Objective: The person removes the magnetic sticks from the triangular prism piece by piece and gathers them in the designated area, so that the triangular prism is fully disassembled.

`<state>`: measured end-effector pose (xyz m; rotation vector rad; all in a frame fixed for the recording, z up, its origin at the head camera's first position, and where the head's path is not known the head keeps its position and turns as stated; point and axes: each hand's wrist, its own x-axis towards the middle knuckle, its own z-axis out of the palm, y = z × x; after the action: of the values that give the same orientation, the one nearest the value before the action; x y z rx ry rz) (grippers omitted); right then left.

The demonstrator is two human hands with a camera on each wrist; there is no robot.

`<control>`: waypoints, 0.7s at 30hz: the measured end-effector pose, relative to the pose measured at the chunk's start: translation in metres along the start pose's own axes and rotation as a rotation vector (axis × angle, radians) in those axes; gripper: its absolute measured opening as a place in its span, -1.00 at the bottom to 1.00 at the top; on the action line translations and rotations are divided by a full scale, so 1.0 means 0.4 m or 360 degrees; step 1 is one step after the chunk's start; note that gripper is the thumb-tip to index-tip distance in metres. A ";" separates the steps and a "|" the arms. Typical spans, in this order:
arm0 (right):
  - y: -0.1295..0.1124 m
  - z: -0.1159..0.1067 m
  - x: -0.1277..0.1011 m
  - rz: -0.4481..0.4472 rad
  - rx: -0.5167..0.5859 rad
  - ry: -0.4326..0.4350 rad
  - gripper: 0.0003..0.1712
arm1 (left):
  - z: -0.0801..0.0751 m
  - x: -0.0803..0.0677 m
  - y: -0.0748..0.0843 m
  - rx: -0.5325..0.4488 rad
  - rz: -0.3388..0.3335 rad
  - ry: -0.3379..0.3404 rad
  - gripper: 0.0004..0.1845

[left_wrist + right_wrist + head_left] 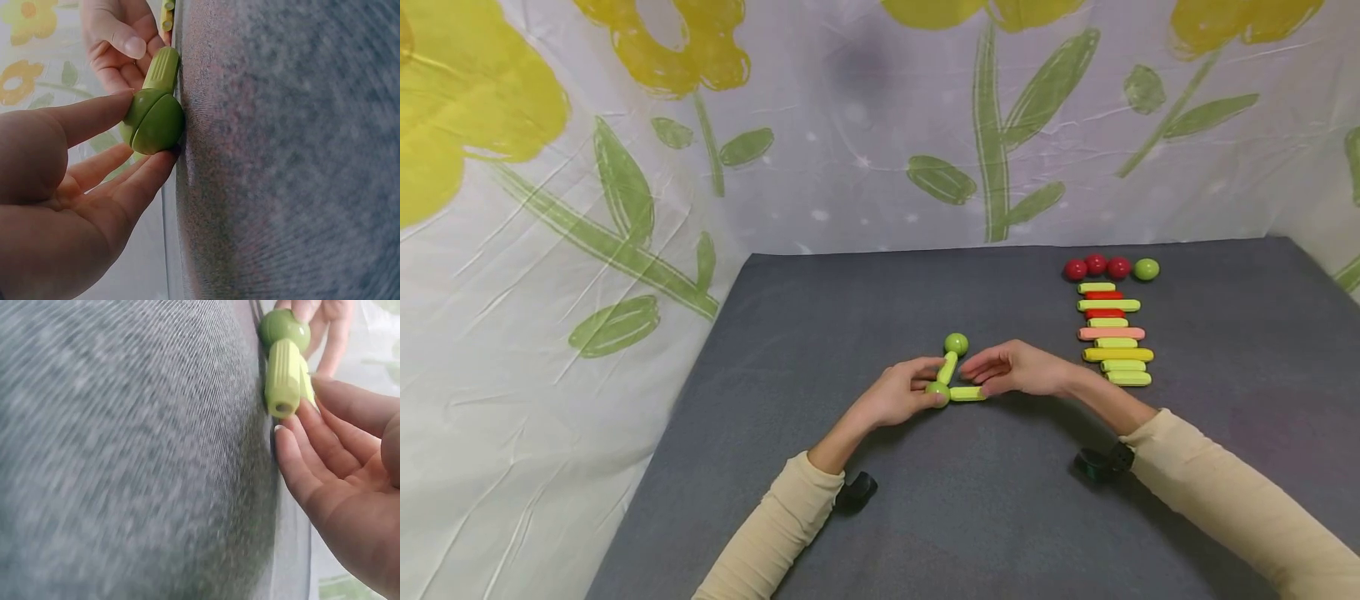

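In the head view, two light-green rods, one pointing away (948, 367) and one pointing right (967, 394), meet at a green ball (938, 393). A second green ball (956, 344) caps the far end of the first. My left hand (897, 392) pinches the near ball between thumb and fingers, its grip plain on the grooved ball (153, 122) in the left wrist view. Close around the free end of the rightward rod (284, 381), my right hand (1026, 369) is held with fingers loosely bent. In the left wrist view its thumb stands apart from that rod.
To the right lies a column of short and long rods (1112, 334) in yellow-green, red, pink and yellow. Behind them sit red balls (1096, 264) and one green ball (1146, 269). A flower-printed cloth (850, 150) stands along the back of the dark table (925, 517).
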<state>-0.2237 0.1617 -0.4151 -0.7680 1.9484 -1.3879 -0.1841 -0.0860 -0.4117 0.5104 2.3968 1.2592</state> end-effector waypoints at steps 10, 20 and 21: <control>-0.009 0.019 0.032 -0.0116 -0.0229 -0.0087 -0.57 | 0.002 -0.001 -0.003 -0.0047 0.0025 -0.0006 -0.40; -0.013 0.035 0.044 -0.0315 -0.0547 -0.0042 -0.69 | 0.002 -0.001 -0.002 -0.0048 0.0032 -0.0009 -0.40; -0.013 0.036 0.044 -0.0323 -0.0556 -0.0043 -0.69 | 0.003 -0.001 -0.002 -0.0051 0.0031 -0.0009 -0.40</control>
<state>-0.2236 0.1384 -0.4165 -1.1675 2.1695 -1.1513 -0.1833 -0.0860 -0.4129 0.5288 2.3684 1.3003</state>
